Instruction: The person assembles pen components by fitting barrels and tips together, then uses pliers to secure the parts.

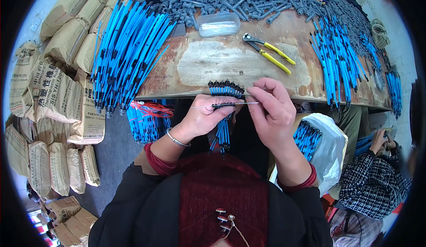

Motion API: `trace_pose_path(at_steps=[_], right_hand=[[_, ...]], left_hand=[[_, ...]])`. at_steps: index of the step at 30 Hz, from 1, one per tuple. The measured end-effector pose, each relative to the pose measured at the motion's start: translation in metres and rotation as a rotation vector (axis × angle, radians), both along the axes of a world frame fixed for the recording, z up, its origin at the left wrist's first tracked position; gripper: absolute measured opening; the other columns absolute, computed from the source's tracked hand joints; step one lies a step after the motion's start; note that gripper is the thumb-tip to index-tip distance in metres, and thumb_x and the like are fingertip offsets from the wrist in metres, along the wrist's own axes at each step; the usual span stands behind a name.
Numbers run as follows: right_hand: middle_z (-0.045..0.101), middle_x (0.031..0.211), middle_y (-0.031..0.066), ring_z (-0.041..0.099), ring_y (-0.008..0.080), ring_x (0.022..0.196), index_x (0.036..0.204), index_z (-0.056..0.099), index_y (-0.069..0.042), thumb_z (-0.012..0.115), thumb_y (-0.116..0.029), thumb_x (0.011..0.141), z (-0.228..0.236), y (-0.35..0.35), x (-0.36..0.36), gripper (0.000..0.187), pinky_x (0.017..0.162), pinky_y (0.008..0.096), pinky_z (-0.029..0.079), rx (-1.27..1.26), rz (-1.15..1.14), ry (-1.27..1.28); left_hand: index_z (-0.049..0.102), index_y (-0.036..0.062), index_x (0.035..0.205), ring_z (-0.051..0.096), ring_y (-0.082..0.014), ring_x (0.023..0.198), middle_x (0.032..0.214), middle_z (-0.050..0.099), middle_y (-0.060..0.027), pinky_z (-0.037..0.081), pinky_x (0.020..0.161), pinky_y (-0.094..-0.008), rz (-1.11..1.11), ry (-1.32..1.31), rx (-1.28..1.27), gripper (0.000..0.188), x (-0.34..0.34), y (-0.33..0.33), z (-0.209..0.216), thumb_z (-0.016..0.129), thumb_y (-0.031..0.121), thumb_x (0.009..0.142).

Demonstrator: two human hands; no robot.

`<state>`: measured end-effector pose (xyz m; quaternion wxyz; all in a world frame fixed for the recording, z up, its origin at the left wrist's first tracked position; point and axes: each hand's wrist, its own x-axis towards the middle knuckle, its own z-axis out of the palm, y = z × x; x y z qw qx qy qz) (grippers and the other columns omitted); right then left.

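Observation:
My left hand (199, 116) is closed around a small bunch of blue tubes (222, 90) with black ends, just off the near table edge. The tubes fan out above the fingers and hang down below the hand. A thin, straight metal wire (250, 102) runs crosswise along a row of small black pieces at the bunch; its left end sticks out past my left thumb. My right hand (275, 114) has its thumb and fingers curled together at the wire's right end. Its fingertips partly hide that end.
Yellow-handled pincers (271, 58) and a clear plastic box (218, 25) with thin white strips lie on the wooden table (213, 65). Blue tube bundles (131, 51) flank it; grey fittings (248, 0) pile behind. Paper sacks (57, 87) stand left. A co-worker (377, 180) sits at right.

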<state>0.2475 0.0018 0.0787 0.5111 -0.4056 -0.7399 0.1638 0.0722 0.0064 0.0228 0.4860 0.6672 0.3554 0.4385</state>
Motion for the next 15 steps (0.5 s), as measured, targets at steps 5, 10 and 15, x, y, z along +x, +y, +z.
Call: trace_pose_path(at_steps=[5,10,15], right_hand=[[0.057,0.091,0.0123,0.058,0.0184,0.075,0.09,0.062,0.002,0.064,0.008,0.072,0.004,0.005,0.005,0.019,0.064,0.0249,0.047,0.065,0.013,-0.076],[0.057,0.09,0.012,0.058,0.0186,0.074,0.088,0.061,0.002,0.064,0.008,0.072,0.008,0.011,0.008,0.017,0.063,0.025,0.047,0.051,0.08,-0.041],[0.057,0.088,0.0114,0.058,0.0189,0.074,0.086,0.061,0.003,0.063,0.008,0.072,0.013,0.011,0.008,0.015,0.063,0.0255,0.047,0.064,0.085,-0.078]], left_hand=[[0.064,0.0001,0.101,0.064,-0.0156,0.079,0.087,0.067,-0.0112,0.05,0.073,-0.0274,-0.012,0.024,-0.029,0.021,-0.002,0.001,0.004,0.06,0.004,0.081],[0.064,-0.0001,0.101,0.064,-0.0164,0.081,0.089,0.067,-0.0115,0.05,0.075,-0.0276,-0.005,-0.031,-0.024,0.021,-0.001,0.001,0.002,0.06,0.004,0.08],[0.065,0.0,0.1,0.064,-0.017,0.081,0.09,0.067,-0.0112,0.05,0.075,-0.028,-0.007,-0.019,-0.025,0.021,-0.004,0.0,-0.001,0.061,0.004,0.08]])
